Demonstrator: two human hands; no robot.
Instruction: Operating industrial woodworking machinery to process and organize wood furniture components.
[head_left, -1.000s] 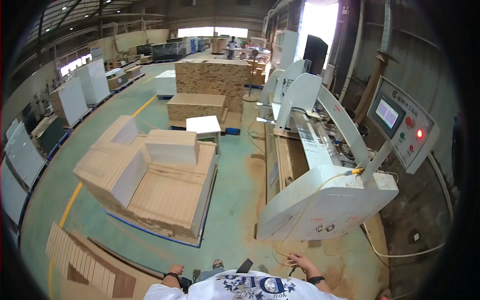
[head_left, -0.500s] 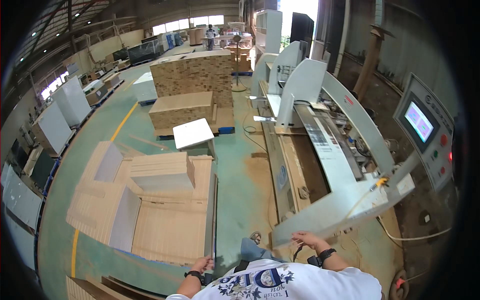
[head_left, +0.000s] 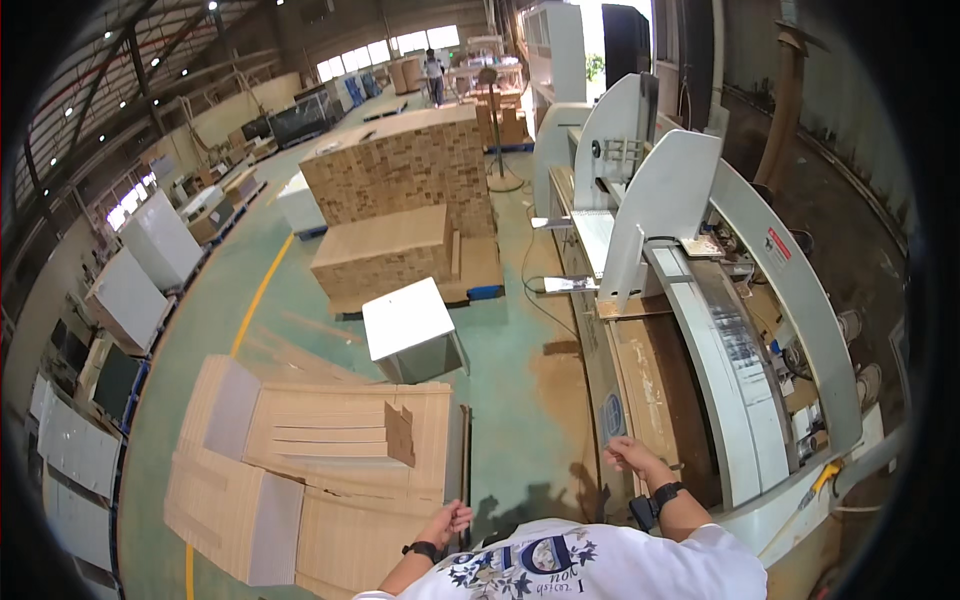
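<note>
My left hand (head_left: 452, 522) is loosely closed, its fingers curled, with nothing seen in it. It is beside the right edge of a low stack of wood-coloured boards (head_left: 370, 550). Several narrow boards (head_left: 335, 435) lie piled on that stack. My right hand (head_left: 632, 455), fingers bent inward, is in front of the near side of a long grey machine (head_left: 735, 370); nothing shows in its grasp. Both wrists wear black bands, and a dark device (head_left: 644, 513) hangs by the right wrist.
A white-topped stool or small table (head_left: 408, 318) stands ahead. Behind it are tall stacks of wood blocks (head_left: 400, 165) on pallets. White panels (head_left: 160, 238) line the left side past a yellow floor line (head_left: 262, 295). A person (head_left: 434, 78) stands far off. A yellow-handled tool (head_left: 826, 474) rests on the machine.
The view has moved forward along the machine and its control panel has left the picture. My right hand has drawn its fingers in; my left hand has come up beside the board stack.
</note>
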